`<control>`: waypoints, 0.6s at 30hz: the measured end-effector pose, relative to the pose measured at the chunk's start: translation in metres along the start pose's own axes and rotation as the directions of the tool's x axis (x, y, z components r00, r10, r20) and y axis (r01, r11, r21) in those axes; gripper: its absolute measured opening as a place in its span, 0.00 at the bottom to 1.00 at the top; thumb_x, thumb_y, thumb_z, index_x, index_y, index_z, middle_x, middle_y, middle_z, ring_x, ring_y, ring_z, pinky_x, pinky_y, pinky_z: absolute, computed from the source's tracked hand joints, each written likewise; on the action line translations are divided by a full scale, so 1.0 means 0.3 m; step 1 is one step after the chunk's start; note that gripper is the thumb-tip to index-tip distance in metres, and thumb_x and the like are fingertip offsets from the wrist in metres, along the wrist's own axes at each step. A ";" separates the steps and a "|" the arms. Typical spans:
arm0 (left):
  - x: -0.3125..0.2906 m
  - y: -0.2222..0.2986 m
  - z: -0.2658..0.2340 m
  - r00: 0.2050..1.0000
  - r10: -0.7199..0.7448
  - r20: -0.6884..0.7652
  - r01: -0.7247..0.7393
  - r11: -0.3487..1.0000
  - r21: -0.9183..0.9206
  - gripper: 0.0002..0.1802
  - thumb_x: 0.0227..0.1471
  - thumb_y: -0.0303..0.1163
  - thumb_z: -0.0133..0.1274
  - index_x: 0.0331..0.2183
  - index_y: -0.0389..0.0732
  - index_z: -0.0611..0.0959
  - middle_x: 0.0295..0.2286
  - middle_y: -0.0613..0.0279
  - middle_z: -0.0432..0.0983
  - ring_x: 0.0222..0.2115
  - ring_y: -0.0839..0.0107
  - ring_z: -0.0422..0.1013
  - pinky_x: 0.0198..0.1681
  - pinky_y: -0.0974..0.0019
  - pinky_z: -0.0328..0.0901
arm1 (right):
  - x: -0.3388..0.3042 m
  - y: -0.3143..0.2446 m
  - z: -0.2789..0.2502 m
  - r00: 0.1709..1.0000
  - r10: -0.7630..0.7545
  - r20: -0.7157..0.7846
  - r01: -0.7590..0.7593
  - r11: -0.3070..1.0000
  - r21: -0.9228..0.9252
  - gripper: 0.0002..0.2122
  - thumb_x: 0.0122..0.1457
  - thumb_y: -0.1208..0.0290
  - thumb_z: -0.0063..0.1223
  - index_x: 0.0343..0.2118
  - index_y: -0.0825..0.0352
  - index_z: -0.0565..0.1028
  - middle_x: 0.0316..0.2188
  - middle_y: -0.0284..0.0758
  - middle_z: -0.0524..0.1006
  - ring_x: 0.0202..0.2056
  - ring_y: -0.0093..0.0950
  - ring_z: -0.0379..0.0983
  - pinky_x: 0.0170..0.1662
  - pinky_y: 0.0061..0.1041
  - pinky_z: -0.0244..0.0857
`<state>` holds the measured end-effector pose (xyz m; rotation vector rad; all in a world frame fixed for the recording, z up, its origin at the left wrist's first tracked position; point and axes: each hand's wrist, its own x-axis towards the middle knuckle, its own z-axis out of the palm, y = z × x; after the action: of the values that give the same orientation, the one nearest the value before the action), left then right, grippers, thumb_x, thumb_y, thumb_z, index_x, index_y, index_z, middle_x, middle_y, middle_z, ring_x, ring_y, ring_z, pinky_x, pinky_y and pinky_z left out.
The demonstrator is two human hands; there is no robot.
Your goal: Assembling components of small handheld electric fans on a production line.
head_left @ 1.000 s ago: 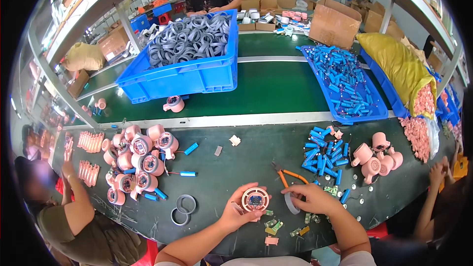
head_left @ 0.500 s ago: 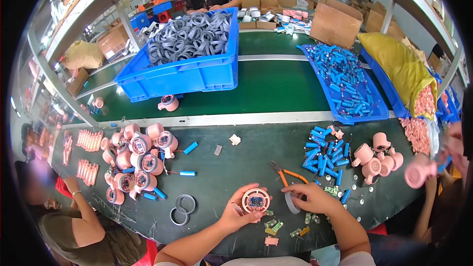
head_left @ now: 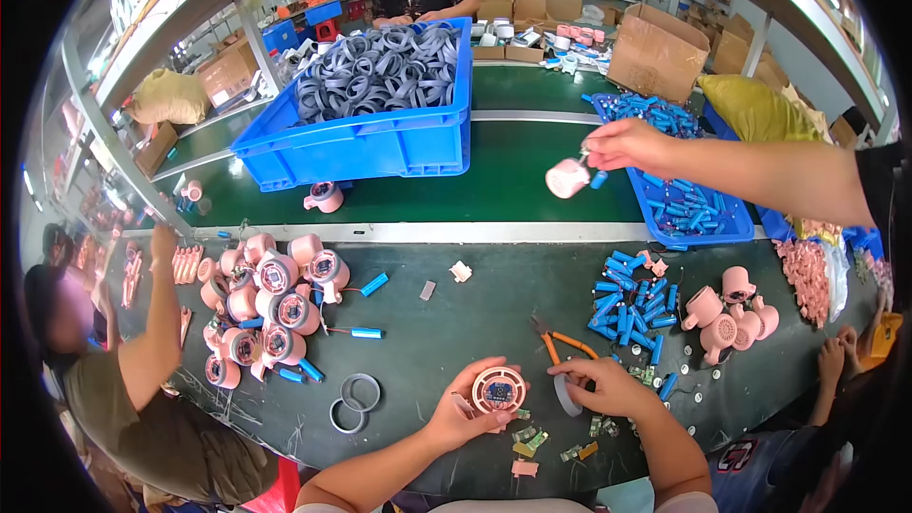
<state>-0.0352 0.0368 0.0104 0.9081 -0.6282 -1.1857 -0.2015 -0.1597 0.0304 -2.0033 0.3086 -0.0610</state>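
Observation:
In my left hand (head_left: 458,418) is a round pink housing (head_left: 498,376), its open face up, with a blue circuit board (head_left: 497,393) inside. A grey ring (head_left: 567,399) stands on edge between the fingers of my right hand (head_left: 613,388), just right of the housing and apart from it. Pliers with orange handles (head_left: 576,345) lie beyond my right hand. Small green circuit boards (head_left: 537,442) and a pink plastic piece (head_left: 524,467) are on the table near my hands. Two more grey rings (head_left: 360,391) rest to the left.
Pink housings (head_left: 275,275) are heaped at left. Blue cylindrical batteries (head_left: 627,299) and more pink housings (head_left: 724,328) lie at right. Across the belt (head_left: 532,180) stand a blue crate (head_left: 361,147) of grey rings and a blue battery tray (head_left: 698,239). A co-worker's arm (head_left: 760,171) reaches in from the right.
The right co-worker's hand has swung inward over the belt, carrying a pink housing with a blue battery. At left, another person's arm has reached forward. My hands keep nearly the same pose.

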 end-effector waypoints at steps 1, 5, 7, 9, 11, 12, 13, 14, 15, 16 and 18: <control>0.001 0.000 -0.005 1.000 0.001 -0.001 -0.001 1.000 -0.001 0.38 0.45 0.18 0.58 0.55 0.43 0.60 0.52 0.56 0.64 0.46 0.70 0.68 0.32 0.73 0.71 | 0.004 0.001 0.001 1.000 0.000 0.001 0.000 1.000 -0.001 0.15 0.54 0.75 0.52 0.46 0.63 0.72 0.19 0.30 0.72 0.20 0.21 0.70 0.25 0.20 0.63; -0.010 0.001 -0.024 1.000 0.004 -0.005 -0.004 1.000 -0.019 0.38 0.45 0.18 0.58 0.55 0.43 0.60 0.52 0.56 0.64 0.46 0.70 0.68 0.32 0.73 0.71 | 0.019 -0.002 0.016 1.000 0.008 0.015 -0.008 1.000 0.008 0.15 0.53 0.75 0.53 0.46 0.63 0.72 0.19 0.31 0.73 0.20 0.21 0.70 0.25 0.21 0.63; -0.024 0.001 -0.028 1.000 0.008 -0.009 -0.008 1.000 -0.021 0.38 0.45 0.19 0.58 0.55 0.43 0.60 0.52 0.56 0.64 0.46 0.70 0.68 0.32 0.73 0.71 | 0.020 -0.003 0.027 1.000 0.012 0.027 -0.013 1.000 0.012 0.15 0.53 0.75 0.52 0.46 0.63 0.72 0.19 0.31 0.73 0.21 0.20 0.70 0.25 0.21 0.63; -0.030 0.003 -0.029 1.000 0.017 0.000 -0.017 1.000 -0.014 0.38 0.45 0.19 0.58 0.55 0.43 0.60 0.52 0.55 0.63 0.47 0.68 0.67 0.33 0.73 0.71 | 0.019 -0.005 0.035 1.000 0.000 0.017 0.000 1.000 0.015 0.15 0.54 0.75 0.52 0.46 0.63 0.72 0.19 0.31 0.73 0.21 0.21 0.70 0.25 0.21 0.63; -0.021 0.003 -0.018 1.000 0.013 0.012 -0.013 1.000 -0.024 0.38 0.44 0.18 0.58 0.55 0.43 0.60 0.52 0.55 0.63 0.49 0.66 0.66 0.34 0.72 0.71 | 0.005 -0.007 0.028 1.000 0.011 0.006 -0.011 1.000 0.009 0.15 0.54 0.75 0.52 0.46 0.63 0.72 0.19 0.31 0.73 0.21 0.21 0.70 0.25 0.21 0.63; 0.001 0.001 -0.001 1.000 0.004 0.030 -0.003 1.000 -0.030 0.38 0.44 0.18 0.58 0.55 0.43 0.60 0.53 0.55 0.62 0.50 0.64 0.66 0.36 0.71 0.71 | -0.014 -0.001 0.011 1.000 0.024 -0.013 -0.024 1.000 0.006 0.15 0.54 0.74 0.52 0.46 0.63 0.72 0.19 0.31 0.73 0.21 0.21 0.70 0.25 0.21 0.63; 0.018 -0.008 0.000 1.000 -0.013 0.029 0.014 0.999 -0.037 0.38 0.44 0.17 0.57 0.55 0.42 0.60 0.53 0.54 0.62 0.51 0.62 0.65 0.38 0.69 0.71 | -0.022 0.002 0.004 0.997 0.046 -0.063 -0.045 0.999 0.009 0.15 0.54 0.74 0.52 0.46 0.63 0.72 0.19 0.31 0.73 0.21 0.21 0.70 0.25 0.21 0.63; 0.027 -0.026 0.002 0.999 -0.036 0.038 0.037 0.998 -0.044 0.39 0.44 0.16 0.57 0.55 0.42 0.60 0.53 0.53 0.61 0.51 0.60 0.64 0.41 0.66 0.71 | -0.021 0.001 -0.005 0.999 0.014 -0.041 -0.015 1.000 -0.009 0.15 0.54 0.74 0.52 0.46 0.63 0.72 0.19 0.32 0.73 0.20 0.22 0.70 0.25 0.22 0.63; 0.020 -0.031 -0.004 1.000 0.010 0.030 -0.008 0.999 -0.047 0.40 0.43 0.14 0.57 0.56 0.41 0.59 0.52 0.51 0.62 0.51 0.56 0.64 0.44 0.61 0.71 | -0.022 -0.008 -0.009 0.999 -0.012 -0.030 0.012 1.000 -0.024 0.14 0.54 0.73 0.51 0.45 0.63 0.72 0.19 0.33 0.73 0.20 0.23 0.70 0.25 0.23 0.63; 0.006 -0.030 -0.015 1.000 0.027 0.015 -0.027 0.998 -0.048 0.40 0.42 0.17 0.59 0.55 0.41 0.59 0.52 0.48 0.61 0.50 0.53 0.64 0.45 0.57 0.70 | -0.010 -0.007 -0.002 0.999 -0.033 -0.009 0.033 0.999 -0.028 0.14 0.54 0.73 0.51 0.45 0.64 0.72 0.19 0.33 0.73 0.20 0.24 0.69 0.25 0.24 0.62; -0.028 -0.006 -0.013 0.998 0.015 -0.068 -0.019 0.998 -0.055 0.45 0.39 0.25 0.64 0.56 0.41 0.57 0.51 0.47 0.62 0.50 0.51 0.65 0.41 0.58 0.72 | 0.026 0.034 0.031 0.996 -0.083 0.018 0.083 0.997 0.000 0.14 0.55 0.71 0.51 0.45 0.64 0.72 0.21 0.33 0.73 0.21 0.24 0.69 0.26 0.25 0.62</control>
<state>-0.0353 0.0456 0.0071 0.8905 -0.5445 -1.1474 -0.1941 -0.1576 0.0166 -2.0160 0.2134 -0.0954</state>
